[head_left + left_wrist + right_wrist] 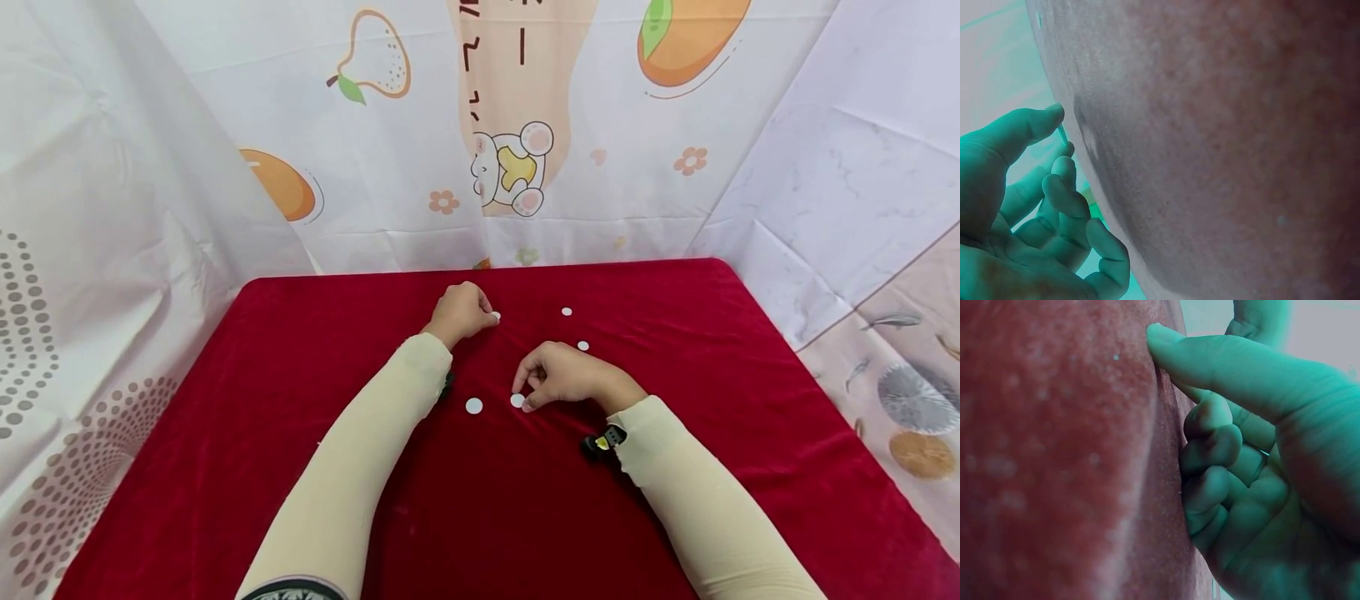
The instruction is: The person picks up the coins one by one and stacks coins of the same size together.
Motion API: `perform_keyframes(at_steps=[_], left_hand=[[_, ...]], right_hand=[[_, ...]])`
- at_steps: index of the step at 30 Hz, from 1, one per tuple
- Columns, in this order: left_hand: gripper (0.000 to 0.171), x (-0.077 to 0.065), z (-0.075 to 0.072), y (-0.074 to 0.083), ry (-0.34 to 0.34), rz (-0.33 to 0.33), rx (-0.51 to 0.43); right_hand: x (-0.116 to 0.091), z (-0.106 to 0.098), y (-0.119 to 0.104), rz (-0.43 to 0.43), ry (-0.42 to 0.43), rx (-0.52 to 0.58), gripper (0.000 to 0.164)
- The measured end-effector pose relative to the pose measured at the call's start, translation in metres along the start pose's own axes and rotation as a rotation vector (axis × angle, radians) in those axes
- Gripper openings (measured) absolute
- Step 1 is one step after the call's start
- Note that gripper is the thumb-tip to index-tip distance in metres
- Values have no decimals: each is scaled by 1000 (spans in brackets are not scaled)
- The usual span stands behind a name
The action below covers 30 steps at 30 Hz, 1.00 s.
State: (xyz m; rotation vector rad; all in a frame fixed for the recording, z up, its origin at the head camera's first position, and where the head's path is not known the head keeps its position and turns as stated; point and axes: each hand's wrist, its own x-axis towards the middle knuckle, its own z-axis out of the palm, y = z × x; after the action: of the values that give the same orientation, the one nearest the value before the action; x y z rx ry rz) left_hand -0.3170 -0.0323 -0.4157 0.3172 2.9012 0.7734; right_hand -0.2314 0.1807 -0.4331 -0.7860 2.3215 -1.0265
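In the head view my left hand [461, 312] pinches a small white disc [496, 316] toward the far side of the red table. That disc [1062, 134] shows nearly edge-on between thumb and index fingertip in the left wrist view, just off the cloth. Nearer the middle, my right hand [566, 373] has its thumb and index finger at the edges of another white disc [517, 401], which it grips at cloth level. The right wrist view shows my right thumb [1210, 359] down at the cloth, with the other fingers curled; the disc is hidden there.
A third white disc [474, 406] lies left of my right hand. Two more, a far disc [567, 312] and a nearer disc [583, 345], lie beyond that hand. Red cloth [480, 508] covers the table, and a printed curtain [600, 217] hangs behind it.
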Motion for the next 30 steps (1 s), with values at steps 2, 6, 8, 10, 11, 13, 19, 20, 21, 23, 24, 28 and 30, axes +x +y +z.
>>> perform_keyframes(at_steps=[2,6,8,10,11,13,19,20,21,23,24,28,30], left_hand=[[18,-1,-1,-1,-1,-1,-8],[17,-3,-2,-3,-7,-3,-31],[17,-3,-2,-5,-4,6,-51],[17,-5,-2,-6,-2,10,-77],[17,-6,-3,-7,1,13,-91],[16,-7,-4,-7,6,12,-115],[16,-14,-6,-5,18,16,-142],[16,-15,-7,-6,18,16,-140],[16,-16,-7,-6,16,16,-138],[16,-18,-7,-7,16,18,-132],[15,-19,-8,-7,18,19,-129],[15,-24,-11,-8,28,30,-123],[16,-27,-14,-8,33,38,-127]], right_hand=[[0,0,0,-2,-2,2,17],[0,0,0,-3,-1,-2,16],[0,0,0,-2,0,-10,16],[0,0,-1,0,0,-13,16],[-1,-1,-1,0,0,-16,16],[-1,-1,-1,-1,0,-17,16],[-1,0,1,5,1,-23,16],[-1,0,1,7,2,-26,16],[-1,0,1,7,2,-25,16],[-1,0,1,7,2,-26,16],[-1,0,1,5,2,-26,16],[-1,0,0,-3,1,-24,15],[-1,0,0,-5,3,-26,15]])
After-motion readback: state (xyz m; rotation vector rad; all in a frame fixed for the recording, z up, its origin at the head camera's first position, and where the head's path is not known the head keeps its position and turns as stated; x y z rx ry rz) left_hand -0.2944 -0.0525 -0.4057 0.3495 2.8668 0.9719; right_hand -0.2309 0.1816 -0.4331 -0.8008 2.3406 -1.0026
